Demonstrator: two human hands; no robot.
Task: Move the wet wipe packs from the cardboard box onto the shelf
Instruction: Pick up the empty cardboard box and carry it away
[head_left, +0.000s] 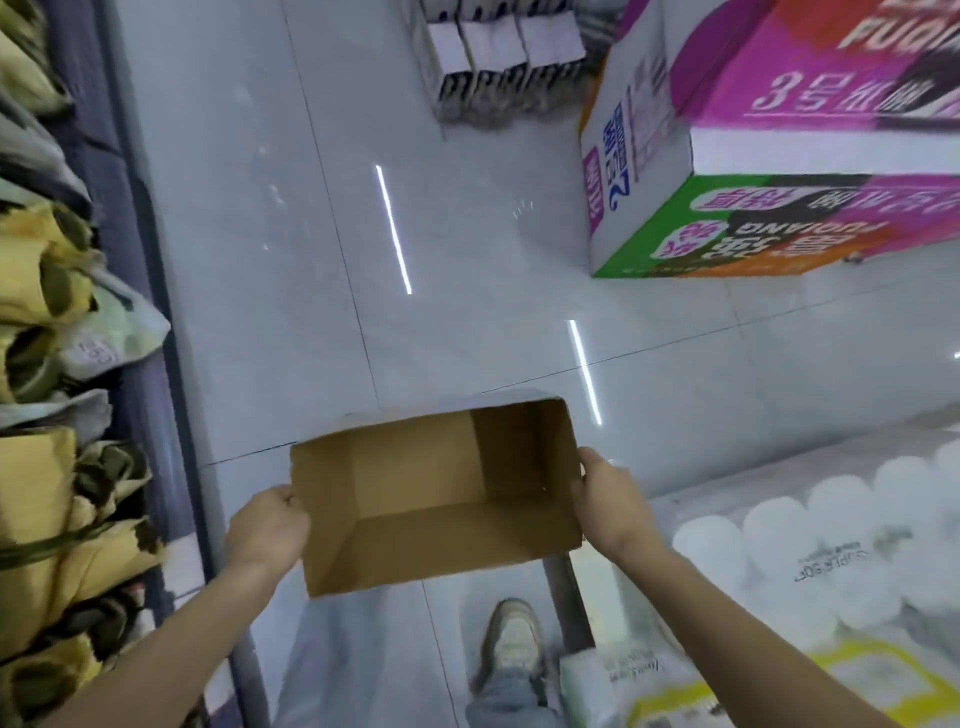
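A brown cardboard box (415, 551) hangs in the air above the tiled floor, its open top facing me, and nothing shows inside it. My left hand (267, 530) grips its left wall. My right hand (608, 499) grips its right wall. On the left, a shelf (135, 218) holds soft yellow and dark packs (47, 291), blurred so that I cannot tell what they are.
Stacked pink, green and white cartons (769, 171) stand on the floor at the upper right. Small white boxes (498, 57) sit at the top centre. Wrapped white paper rolls (810, 535) lie at the lower right. My shoe (511, 644) is below the box.
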